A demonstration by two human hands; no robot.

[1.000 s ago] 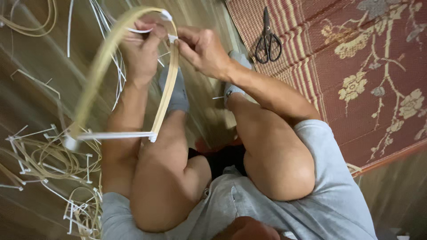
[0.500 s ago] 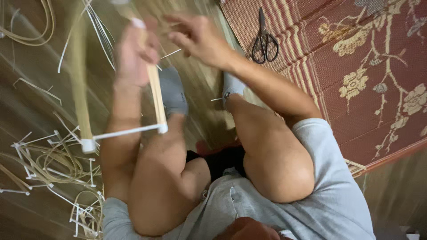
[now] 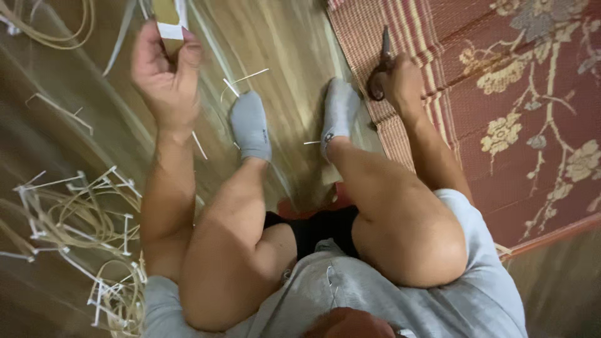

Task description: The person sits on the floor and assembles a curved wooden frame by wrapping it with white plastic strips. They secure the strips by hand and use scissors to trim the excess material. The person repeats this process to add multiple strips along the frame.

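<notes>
Two hands were at work, far apart across the frame. The left hand, in the upper left of the frame, was closed with thumb and fingers pinching the end of a flat pale bamboo strip wrapped with white tape; the strip ran up out of the top edge, so its full shape could not be seen. The right hand, in the upper middle of the frame, lay curled over the handles of a pair of dark scissors on the edge of the red patterned mat; the blades pointed toward the top edge, and whether the fingers had closed fully on the handles could not be told.

Between the two hands, the person's feet in grey socks rested on the wooden floor, the right foot just beside the mat's striped border. Bare knees were bent up in the middle of the frame above black shorts and a grey shirt.

Several short white offcuts lay scattered on the floor near the left foot. At the lower left of the frame sat a loose heap of bent pale strips with white taped joints, close to the left forearm but apart from it. Another coil of pale strip lay in the upper left corner.
</notes>
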